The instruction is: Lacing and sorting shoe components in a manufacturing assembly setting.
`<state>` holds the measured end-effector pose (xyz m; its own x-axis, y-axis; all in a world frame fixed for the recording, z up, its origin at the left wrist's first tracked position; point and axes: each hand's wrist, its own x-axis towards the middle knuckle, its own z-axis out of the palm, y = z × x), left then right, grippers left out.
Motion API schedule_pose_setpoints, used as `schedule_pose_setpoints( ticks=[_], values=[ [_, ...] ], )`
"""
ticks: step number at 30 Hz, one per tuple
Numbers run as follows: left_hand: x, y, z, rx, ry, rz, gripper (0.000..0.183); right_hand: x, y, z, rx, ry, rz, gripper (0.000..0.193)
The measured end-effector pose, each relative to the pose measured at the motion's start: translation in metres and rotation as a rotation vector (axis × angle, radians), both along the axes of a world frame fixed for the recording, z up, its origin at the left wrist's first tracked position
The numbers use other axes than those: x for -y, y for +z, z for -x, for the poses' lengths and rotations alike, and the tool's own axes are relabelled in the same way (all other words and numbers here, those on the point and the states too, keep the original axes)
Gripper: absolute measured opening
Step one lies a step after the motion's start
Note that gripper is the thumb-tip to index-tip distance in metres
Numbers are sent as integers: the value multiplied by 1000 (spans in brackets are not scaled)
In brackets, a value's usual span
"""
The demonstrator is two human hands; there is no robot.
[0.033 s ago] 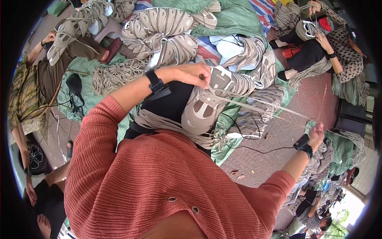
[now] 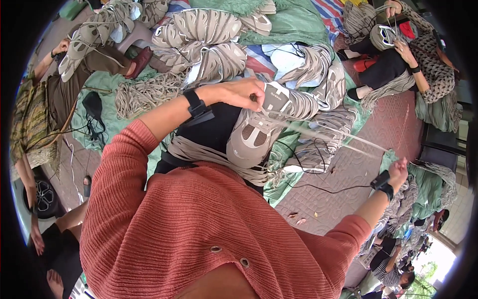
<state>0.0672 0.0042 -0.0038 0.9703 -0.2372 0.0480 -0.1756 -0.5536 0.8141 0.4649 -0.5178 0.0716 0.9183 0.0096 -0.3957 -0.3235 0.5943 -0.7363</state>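
Note:
A grey-beige shoe upper (image 2: 244,149) with white trim rests against my dark-clad legs, toe toward me. My left hand (image 2: 244,93) is closed in a pinch beside its eyelets, on a pale shoelace. Out to the right, my right hand (image 2: 398,173) is closed, its fingertips somewhat blurred. The shoelace (image 2: 348,134) stretches taut and smeared from the shoe toward that hand. Exactly where the right fingers grip it is hard to make out. Across my lap lies a bundle of loose laces (image 2: 214,162).
Rows of similar shoe uppers (image 2: 199,27) lie ahead on green sheeting (image 2: 294,25), beside a heap of laces (image 2: 144,94). A black cable (image 2: 328,190) crosses the brick paving. One person (image 2: 430,55) works on a shoe at far right; another (image 2: 32,109) sits at left.
My right hand has moved slightly right and downward. The left hand and the shoe upper stay nearly where they were.

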Motion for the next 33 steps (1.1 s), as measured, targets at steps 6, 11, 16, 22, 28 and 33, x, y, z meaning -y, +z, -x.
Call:
schedule_pose_setpoints(
  ticks=[6,11,16,22,28,33],
  values=[
    [6,-4,-7,21,134,-59,14,32,22,-16,71,-36,20,20],
    [18,0,-18,246,130,-315,20,46,-18,7,332,476,53,17],
    [49,-46,-25,501,302,-433,25,-33,-96,92,456,468,885,49],
    [78,-56,-41,356,398,-419,21,-77,-130,176,135,470,958,21],
    [43,-9,-4,-191,453,1006,16,-147,-136,206,505,764,1076,31],
    [-52,3,75,531,345,850,28,-152,-146,198,118,614,588,30]
  ],
)
